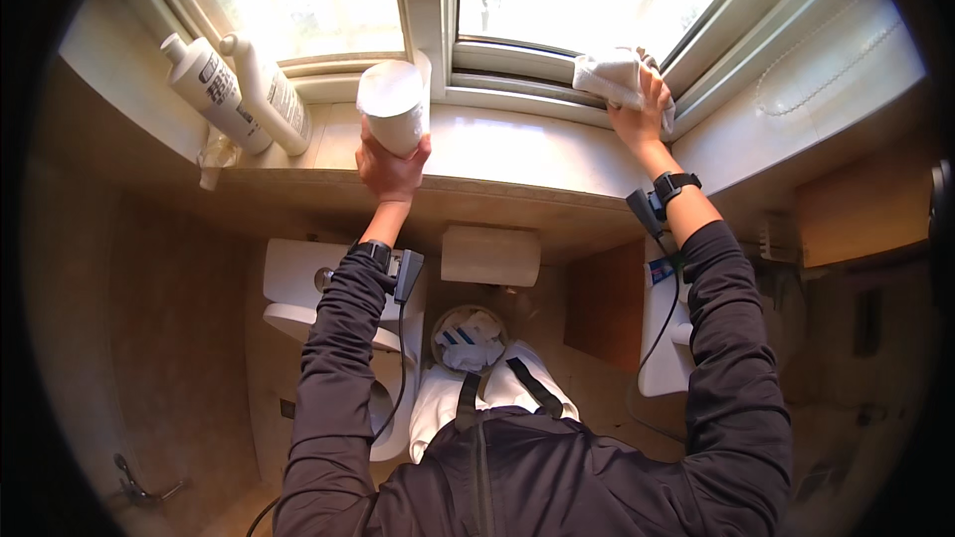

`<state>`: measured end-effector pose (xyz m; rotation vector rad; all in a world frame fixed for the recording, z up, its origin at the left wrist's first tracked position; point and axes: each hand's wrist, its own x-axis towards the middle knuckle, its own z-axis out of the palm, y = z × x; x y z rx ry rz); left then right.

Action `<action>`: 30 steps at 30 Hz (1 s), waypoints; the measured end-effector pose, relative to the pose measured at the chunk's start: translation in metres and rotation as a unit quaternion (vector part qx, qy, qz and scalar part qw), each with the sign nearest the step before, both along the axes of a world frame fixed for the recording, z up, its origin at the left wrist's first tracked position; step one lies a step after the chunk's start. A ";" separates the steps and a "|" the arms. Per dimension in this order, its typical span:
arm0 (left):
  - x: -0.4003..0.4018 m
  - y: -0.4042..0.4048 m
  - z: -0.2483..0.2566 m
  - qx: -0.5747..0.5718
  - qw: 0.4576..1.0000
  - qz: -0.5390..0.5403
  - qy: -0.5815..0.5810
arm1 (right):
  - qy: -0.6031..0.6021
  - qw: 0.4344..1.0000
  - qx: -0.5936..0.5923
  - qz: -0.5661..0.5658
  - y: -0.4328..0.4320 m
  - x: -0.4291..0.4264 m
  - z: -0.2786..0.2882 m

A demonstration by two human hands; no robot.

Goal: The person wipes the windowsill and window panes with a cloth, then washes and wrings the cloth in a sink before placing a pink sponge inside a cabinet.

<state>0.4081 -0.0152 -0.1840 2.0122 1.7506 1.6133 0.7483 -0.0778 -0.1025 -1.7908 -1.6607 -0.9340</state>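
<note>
A white cylindrical container (391, 108) is in the grip of my left hand (389, 168), above the tiled windowsill (507, 138). Whether its base touches the sill is hidden. Over at the right corner of the window, my right hand (640, 115) grips a folded white cloth (610, 77). The cloth lies against the lower window frame (515, 84), and part of it hangs past my fingers. Two white plastic bottles (216, 93) with printed labels stand close together on the sill, left of the container.
Beneath the sill are a toilet (287, 265), a wastebasket (468, 343) with crumpled paper, and a white box-shaped fixture (490, 256). A washbasin (660, 365) is at the right, and a beaded chain (813, 63) hangs on the right wall. Cables run from both wrist devices.
</note>
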 end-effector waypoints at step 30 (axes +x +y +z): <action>-0.023 0.003 0.039 -0.122 0.967 -0.170 -0.145 | 0.277 0.925 -0.196 0.173 -0.014 -0.187 -0.048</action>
